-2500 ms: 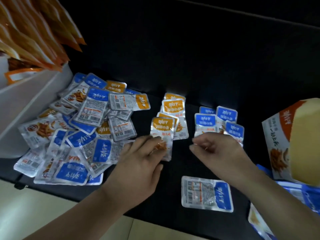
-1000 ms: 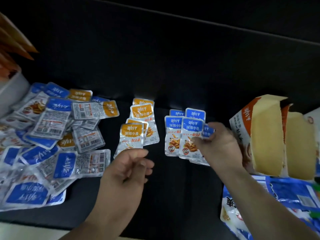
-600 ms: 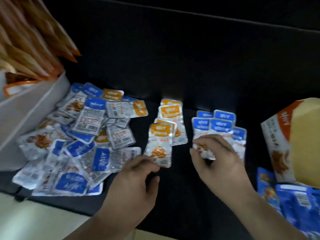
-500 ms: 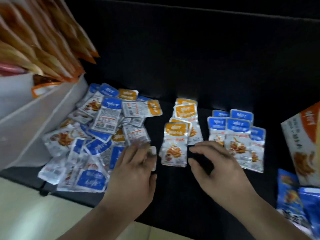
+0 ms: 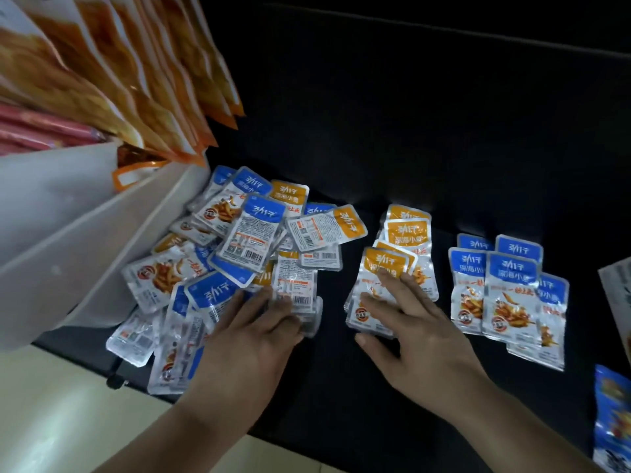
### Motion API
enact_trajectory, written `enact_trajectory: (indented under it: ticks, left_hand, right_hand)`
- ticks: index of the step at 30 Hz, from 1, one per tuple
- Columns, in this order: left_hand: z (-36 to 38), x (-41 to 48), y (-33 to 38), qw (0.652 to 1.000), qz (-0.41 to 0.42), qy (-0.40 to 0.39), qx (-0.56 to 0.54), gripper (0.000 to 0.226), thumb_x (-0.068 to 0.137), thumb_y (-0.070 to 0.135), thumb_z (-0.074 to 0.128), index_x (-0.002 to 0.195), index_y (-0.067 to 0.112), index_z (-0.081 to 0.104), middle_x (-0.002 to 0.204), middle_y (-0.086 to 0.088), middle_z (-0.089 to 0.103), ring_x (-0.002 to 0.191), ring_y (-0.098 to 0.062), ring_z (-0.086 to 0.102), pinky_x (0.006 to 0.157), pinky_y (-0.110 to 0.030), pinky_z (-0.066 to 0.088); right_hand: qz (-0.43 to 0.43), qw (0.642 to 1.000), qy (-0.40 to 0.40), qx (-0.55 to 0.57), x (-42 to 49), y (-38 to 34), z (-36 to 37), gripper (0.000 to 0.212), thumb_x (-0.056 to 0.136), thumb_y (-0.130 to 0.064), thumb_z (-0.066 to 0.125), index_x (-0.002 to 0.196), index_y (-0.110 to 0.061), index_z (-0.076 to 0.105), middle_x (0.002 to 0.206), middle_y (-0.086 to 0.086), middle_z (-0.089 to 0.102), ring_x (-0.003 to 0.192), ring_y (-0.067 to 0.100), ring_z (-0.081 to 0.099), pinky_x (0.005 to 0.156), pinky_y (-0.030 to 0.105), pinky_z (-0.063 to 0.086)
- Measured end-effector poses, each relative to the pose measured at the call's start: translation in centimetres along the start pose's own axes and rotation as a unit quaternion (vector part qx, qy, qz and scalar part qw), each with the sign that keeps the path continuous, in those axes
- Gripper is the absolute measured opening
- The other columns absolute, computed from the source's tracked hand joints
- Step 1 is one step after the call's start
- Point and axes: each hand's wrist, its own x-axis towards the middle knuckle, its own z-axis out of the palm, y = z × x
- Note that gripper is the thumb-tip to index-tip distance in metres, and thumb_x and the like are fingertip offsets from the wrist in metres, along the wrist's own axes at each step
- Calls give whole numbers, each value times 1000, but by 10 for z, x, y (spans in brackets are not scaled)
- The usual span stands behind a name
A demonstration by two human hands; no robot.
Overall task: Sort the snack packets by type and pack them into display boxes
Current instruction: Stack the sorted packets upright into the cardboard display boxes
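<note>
Sorted so far: orange stack (image 5: 399,257) at centre, a few packets overlapped, and blue stack (image 5: 505,288) just right of it, a few more, face up. Left to sort: mixed pile (image 5: 239,247) at left against white bin (image 5: 85,233), by far the larger share, blue and orange jumbled, some back up; left hand (image 5: 252,339) relaxed, fingers flat on pile's near right edge, gripping nothing; right hand (image 5: 416,326) spread flat on nearest orange packet, pressing, not pinching. Packing not begun as far as shown: no packet in any box, only a printed sliver (image 5: 616,295) at right edge, possibly a box.
</note>
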Motion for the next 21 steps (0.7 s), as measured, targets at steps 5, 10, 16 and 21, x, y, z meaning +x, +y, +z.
enact_trajectory:
  ticks: [5, 10, 16, 21]
  left_hand:
    - [-14, 3, 8, 999, -22, -41, 7, 30, 92, 40, 52, 90, 22, 76, 108, 4, 74, 125, -30, 64, 104, -61, 49]
    - [-34, 53, 12, 999, -11, -10, -51, 32, 93, 41, 54, 110, 20, 72, 117, 2, 63, 116, -22, 54, 92, -46, 55]
    - [-11, 136, 7, 977, -42, -207, 33, 79, 97, 59, 58, 159, 20, 31, 167, -5, 31, 155, -28, 25, 125, -46, 21]
    - [-13, 128, 14, 965, -15, -214, 147, 34, 99, 16, 58, 132, 13, 52, 128, -8, 61, 108, -27, 65, 84, -41, 58]
  right_hand:
    - [-7, 999, 14, -40, 6, -1, -5, 70, 87, -79, 26, 149, -53, 43, 167, -30, 4, 157, 3, 5, 94, 28, 54]
    - [-35, 999, 2, -36, 9, -4, -22, 75, 87, -80, 32, 157, -59, 13, 162, -32, 12, 147, -5, 27, 72, 5, 32]
    - [-5, 998, -35, -50, 17, -14, -35, 77, 89, -83, 16, 159, -52, 16, 163, -28, 8, 152, 2, 15, 99, 28, 46]
    - [14, 993, -81, -79, 23, -17, -43, 68, 95, -77, 13, 158, -51, 19, 162, -27, 7, 148, 7, 9, 84, 30, 43]
